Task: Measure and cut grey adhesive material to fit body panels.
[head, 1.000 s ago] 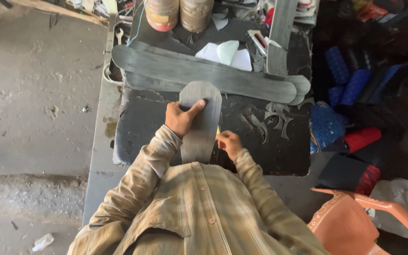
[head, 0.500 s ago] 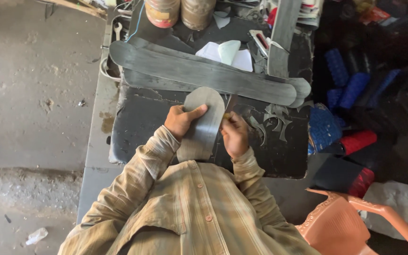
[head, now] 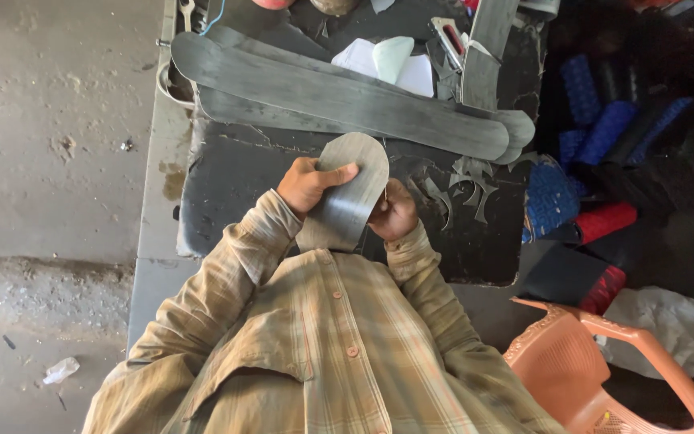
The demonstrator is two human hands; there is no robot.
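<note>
Worktop [head: 154,201] carries a dark mat [head: 234,177], with long grey rubber strips [head: 339,92] beyond it. Grey sole-shaped piece [head: 351,189] on the mat, rounded end now shifted right of its earlier position. Left hand [head: 308,183] fingers grip its edge. Right hand [head: 393,213] has moved up against it; whether it grips a tool is unclear.

You hold a dull grey, faintly streaked sole-shaped rubber piece [head: 349,193] over a black rubber sheet [head: 226,181]. Far from you lie long dark grey rubber strips [head: 339,92], with white and pale green paper pieces [head: 387,60] beyond. Your shirt sleeves [head: 226,273] are tan plaid (thin reddish and pale lines). On the right sit blue textured rolls [head: 596,112], a red roll [head: 608,221] and a salmon-orange plastic chair [head: 596,370].
</note>
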